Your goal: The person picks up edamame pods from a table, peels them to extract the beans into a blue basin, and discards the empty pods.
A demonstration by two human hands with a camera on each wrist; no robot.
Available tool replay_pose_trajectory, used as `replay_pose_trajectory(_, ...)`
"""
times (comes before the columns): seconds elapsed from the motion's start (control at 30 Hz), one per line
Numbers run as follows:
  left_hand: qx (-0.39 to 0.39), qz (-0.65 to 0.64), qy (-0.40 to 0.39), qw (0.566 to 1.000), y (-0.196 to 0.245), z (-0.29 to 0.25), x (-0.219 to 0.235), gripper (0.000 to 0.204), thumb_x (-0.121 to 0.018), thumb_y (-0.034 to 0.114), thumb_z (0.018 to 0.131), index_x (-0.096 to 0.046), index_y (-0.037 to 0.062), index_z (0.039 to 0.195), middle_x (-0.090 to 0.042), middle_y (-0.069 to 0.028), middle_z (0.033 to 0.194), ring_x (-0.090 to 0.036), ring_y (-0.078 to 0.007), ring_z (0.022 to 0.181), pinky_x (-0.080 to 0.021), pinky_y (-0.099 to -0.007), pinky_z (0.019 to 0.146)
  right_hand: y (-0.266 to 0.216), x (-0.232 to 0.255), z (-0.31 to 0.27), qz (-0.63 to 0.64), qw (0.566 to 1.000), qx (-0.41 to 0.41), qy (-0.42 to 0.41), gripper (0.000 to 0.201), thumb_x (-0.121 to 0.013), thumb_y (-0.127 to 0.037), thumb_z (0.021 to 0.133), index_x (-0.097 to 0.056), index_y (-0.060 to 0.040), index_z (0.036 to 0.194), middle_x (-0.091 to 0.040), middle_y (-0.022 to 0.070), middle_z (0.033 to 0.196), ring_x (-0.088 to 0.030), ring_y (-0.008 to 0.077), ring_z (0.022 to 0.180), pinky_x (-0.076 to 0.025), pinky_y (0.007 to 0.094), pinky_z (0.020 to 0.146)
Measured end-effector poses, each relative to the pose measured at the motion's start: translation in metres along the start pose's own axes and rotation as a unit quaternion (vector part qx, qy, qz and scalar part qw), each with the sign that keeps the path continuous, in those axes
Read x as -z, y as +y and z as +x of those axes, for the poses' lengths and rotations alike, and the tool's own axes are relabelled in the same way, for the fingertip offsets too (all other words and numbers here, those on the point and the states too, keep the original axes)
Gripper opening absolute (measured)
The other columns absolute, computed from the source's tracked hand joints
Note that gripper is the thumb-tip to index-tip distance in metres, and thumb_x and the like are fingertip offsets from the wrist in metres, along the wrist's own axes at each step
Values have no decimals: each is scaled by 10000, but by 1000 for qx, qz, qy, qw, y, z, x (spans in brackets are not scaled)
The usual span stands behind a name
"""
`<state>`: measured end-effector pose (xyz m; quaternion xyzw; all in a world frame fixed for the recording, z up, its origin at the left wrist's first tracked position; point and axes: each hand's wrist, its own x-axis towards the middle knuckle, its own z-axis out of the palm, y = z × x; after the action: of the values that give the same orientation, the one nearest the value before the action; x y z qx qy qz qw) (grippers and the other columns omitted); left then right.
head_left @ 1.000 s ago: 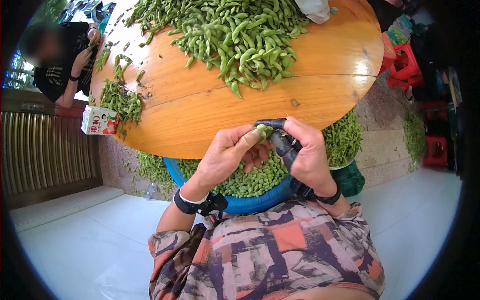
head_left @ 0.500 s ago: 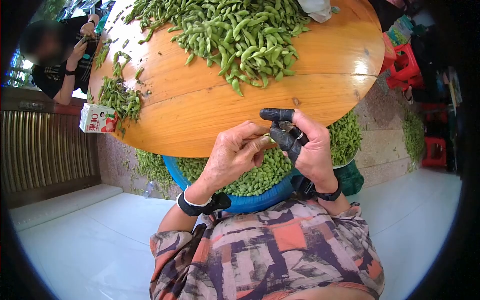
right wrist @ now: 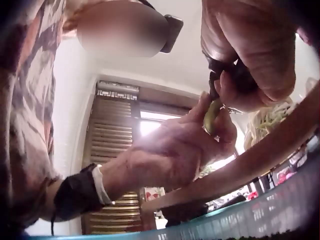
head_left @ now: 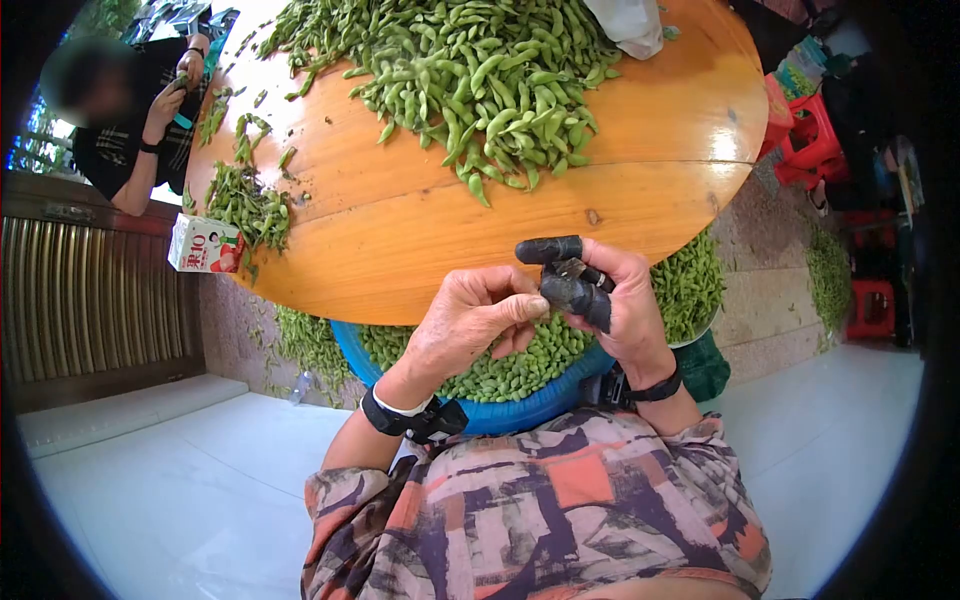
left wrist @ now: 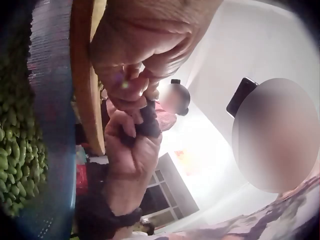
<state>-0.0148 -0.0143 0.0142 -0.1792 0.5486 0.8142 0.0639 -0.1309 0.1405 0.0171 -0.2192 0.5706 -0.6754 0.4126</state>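
Note:
My left hand [head_left: 465, 325] pinches a green soybean pod [right wrist: 213, 117] between thumb and fingers; the right wrist view shows the pod, which the hands hide in the head view. My right hand [head_left: 632, 305] meets it at the pod's upper end, its thumb and curled fingers gripping there. Black coverings [head_left: 580, 300] wrap the right thumb and index finger, and that index finger points left, lifted off the thumb. Below both hands lies a blue basin [head_left: 535, 408] of shelled green beans [head_left: 510, 372]. A big heap of pods [head_left: 490, 95] covers the far part of the wooden table [head_left: 370, 250].
At the table's left edge stand a drink carton [head_left: 205, 246] and a smaller pod pile [head_left: 243, 205]. Another person [head_left: 125, 150] sits at upper left. More pods [head_left: 688, 285] fill a container at right. Red stools [head_left: 812, 140] and a white bag [head_left: 628, 25] are beyond.
A green pod visible between both hands a second ago is now covered by them in the head view. The right index finger has straightened and lifted away from the left fingertips.

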Motion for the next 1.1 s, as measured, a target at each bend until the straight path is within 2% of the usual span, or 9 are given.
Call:
replay_pose_trajectory(0.17, -6, -46, 11, 999, -9, -1, 1, 215, -611, 194, 969, -625, 0, 877, -606, -63, 640, -501, -72, 490, -373, -203, 463, 7, -1, 2, 151, 986, -40, -65, 304, -660, -74, 899, -669, -57, 1202, -526, -76, 697, -428, -15, 569, -289, 163, 480)
replay_pose_trajectory(0.27, -33, -130, 8, 991, -14, 1, 0, 209, -570, 193, 994, -621, 0, 934, -637, -70, 734, -537, -72, 566, -398, -204, 496, 4, -19, 5, -6, 1000, 11, 25, 296, -636, -42, 898, -671, -57, 1191, -533, -67, 713, -447, 4, 585, -332, 175, 492)
replay_pose_trajectory(0.33, -37, -118, 18, 992, -11, 2, -2, 210, -556, 194, 1001, -618, -2, 958, -645, -65, 778, -543, -72, 596, -408, -207, 506, 15, -25, 10, -123, 973, 150, 129, 302, -604, -8, 893, -670, -56, 1184, -540, -57, 737, -473, 26, 612, -384, 191, 519)
replay_pose_trajectory(0.43, -37, -94, 28, 994, -8, 1, -1, 214, -546, 198, 1007, -613, -6, 1009, -653, -48, 860, -549, -73, 650, -429, -215, 522, 9, -22, 10, -179, 966, 155, 105, 317, -585, 11, 888, -663, -54, 1189, -553, -51, 763, -495, 41, 639, -422, 203, 550)
replay_pose_trajectory(0.57, -61, -111, -2, 992, -9, -1, 0, 164, -533, 136, 998, -609, -8, 1013, -635, -42, 842, -518, -67, 617, -398, -208, 514, 0, -17, 9, -34, 997, 38, 50, 307, -605, -16, 888, -665, -58, 1187, -556, -64, 748, -470, 21, 624, -388, 186, 545)
replay_pose_trajectory(0.83, -85, -172, 10, 981, -20, -2, -2, 168, -480, 70, 969, -609, 26, 1068, -614, -17, 826, -495, -51, 613, -384, -193, 533, -8, -16, 3, -151, 981, 112, 50, 266, -573, -52, 928, -662, -45, 1178, -566, -53, 718, -461, 12, 544, -352, 180, 480)
replay_pose_trajectory(0.97, -16, 84, -53, 995, 0, -15, 3, 190, -515, 119, 974, -626, 13, 1086, -659, -31, 801, -606, -107, 644, -489, -246, 605, -20, 24, -17, 42, 993, 56, 97, 281, -551, -127, 955, -647, 22, 1173, -572, -33, 699, -456, 24, 471, -327, 180, 419)
replay_pose_trajectory(1.03, -92, 307, -203, 925, 17, -20, 16, 163, -579, 127, 945, -664, 3, 1007, -685, -95, 760, -678, -154, 691, -529, -290, 641, -37, 64, -35, -229, 962, 101, 106, 250, -705, -147, 839, -725, -2, 1041, -565, -61, 630, -423, 9, 446, -274, 192, 415)
replay_pose_trajectory(1.1, -65, 319, -136, 936, 38, -17, 25, 140, -623, 110, 910, -684, -11, 944, -693, -143, 746, -709, -194, 724, -548, -301, 661, -51, 96, -53, -317, 938, 27, 135, 211, -691, -120, 849, -741, -34, 1035, -538, -61, 601, -410, 10, 459, -288, 205, 439)
